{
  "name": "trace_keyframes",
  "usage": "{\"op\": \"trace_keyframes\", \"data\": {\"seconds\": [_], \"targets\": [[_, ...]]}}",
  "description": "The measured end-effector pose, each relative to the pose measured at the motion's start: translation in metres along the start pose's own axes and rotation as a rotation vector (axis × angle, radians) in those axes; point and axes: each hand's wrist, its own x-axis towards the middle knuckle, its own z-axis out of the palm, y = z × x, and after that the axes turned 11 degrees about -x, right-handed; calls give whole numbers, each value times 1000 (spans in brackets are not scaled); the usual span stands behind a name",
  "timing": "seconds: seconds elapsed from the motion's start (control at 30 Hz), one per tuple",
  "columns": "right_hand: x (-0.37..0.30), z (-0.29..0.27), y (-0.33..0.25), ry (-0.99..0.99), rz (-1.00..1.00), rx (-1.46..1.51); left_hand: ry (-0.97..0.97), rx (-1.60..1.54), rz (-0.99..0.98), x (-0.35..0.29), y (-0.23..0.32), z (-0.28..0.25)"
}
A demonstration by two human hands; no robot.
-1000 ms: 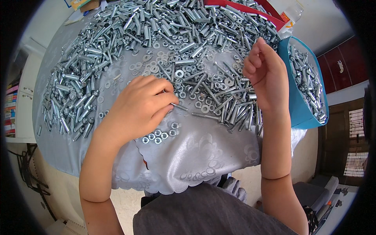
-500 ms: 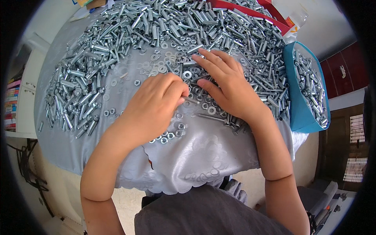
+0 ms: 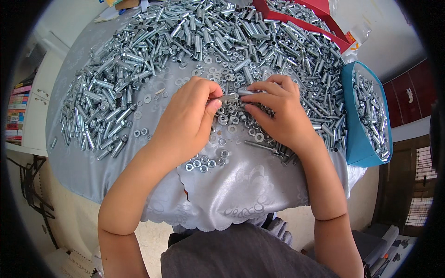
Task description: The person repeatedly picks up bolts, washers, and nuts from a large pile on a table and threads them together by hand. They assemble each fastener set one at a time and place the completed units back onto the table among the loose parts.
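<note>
Silver rod [image 3: 227, 97] is pinched by the left hand [image 3: 189, 113]; a cylinder [image 3: 245, 92] is newly held by the right hand [image 3: 285, 113], pairing both.

L side: wht. cabinet [image 3: 39, 111], bks. [image 3: 17, 111] shelved. R side: dk. red cupboard [image 3: 408, 92], brn. door [image 3: 399, 190] w/ 2 bright panes [image 3: 423, 163]. Flr. [image 3: 154, 243] pale; wall [image 3: 384, 37] wht.
</note>
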Motion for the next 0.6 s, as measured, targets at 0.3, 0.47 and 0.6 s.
{"op": "trace_keyframes", "data": {"seconds": [0.3,0.47,0.6], "targets": [[-3,-10,2,176,221,371,-62,-48,28,0,0,4],[-3,-21,-16,161,570,967,-153,-139,2,-1,5,5],[-1,-23,-14,337,568,1132,-165,-210,-4,-2,8,5]]}}
